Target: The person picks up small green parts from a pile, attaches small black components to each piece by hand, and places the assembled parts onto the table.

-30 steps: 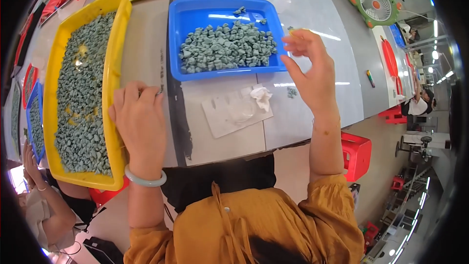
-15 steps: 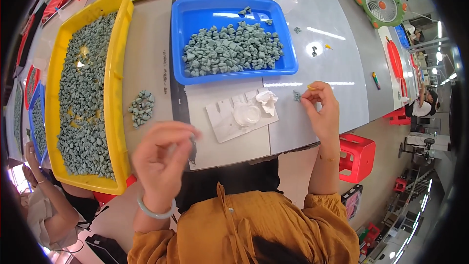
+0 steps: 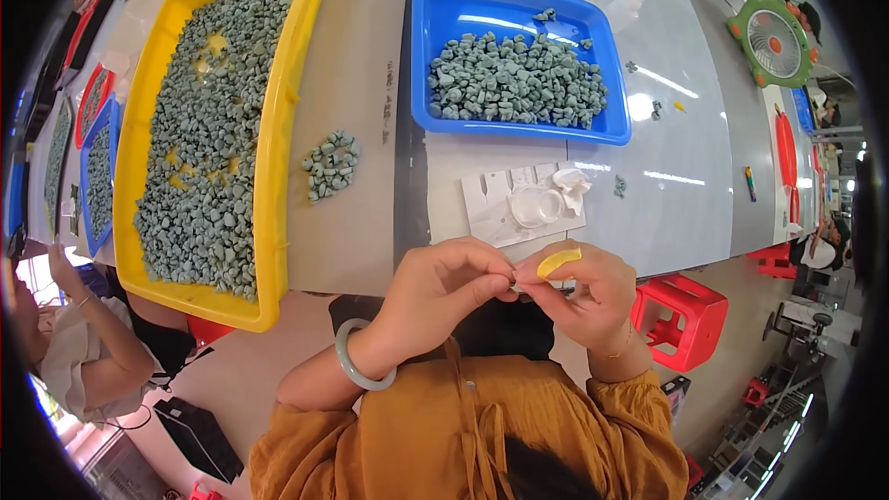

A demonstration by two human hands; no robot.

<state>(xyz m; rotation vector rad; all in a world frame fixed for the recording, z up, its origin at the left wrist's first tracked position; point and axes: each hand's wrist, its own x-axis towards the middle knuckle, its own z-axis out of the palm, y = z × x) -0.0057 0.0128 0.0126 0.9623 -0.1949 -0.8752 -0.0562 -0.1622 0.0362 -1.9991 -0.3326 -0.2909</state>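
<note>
My left hand [image 3: 443,294] and my right hand [image 3: 585,294] meet fingertip to fingertip just in front of the table edge. Both are pinched closed on something tiny, mostly hidden by the fingers. A yellow wrap [image 3: 559,263] sits on a finger of my right hand. Just beyond the hands lies a whitish flat board [image 3: 483,213] with slots, bearing clear round dishes [image 3: 535,206] and a crumpled white tissue [image 3: 572,187]. Past it stands a blue tray [image 3: 424,65] holding grey-green stone pieces [image 3: 519,83]. A small stone cluster [image 3: 619,186] rests on the table right of the board.
At left, a long yellow tray [image 3: 270,213] is filled with similar stones. A small stone heap [image 3: 331,167] lies between the trays. Further right are a green fan [image 3: 772,39] and a red stool [image 3: 683,322]. Another person's arm [image 3: 104,333] shows at far left.
My left hand has moved right and my right hand has drawn back toward me, so their fingertips now meet. The view has shifted, placing the table things further right.
</note>
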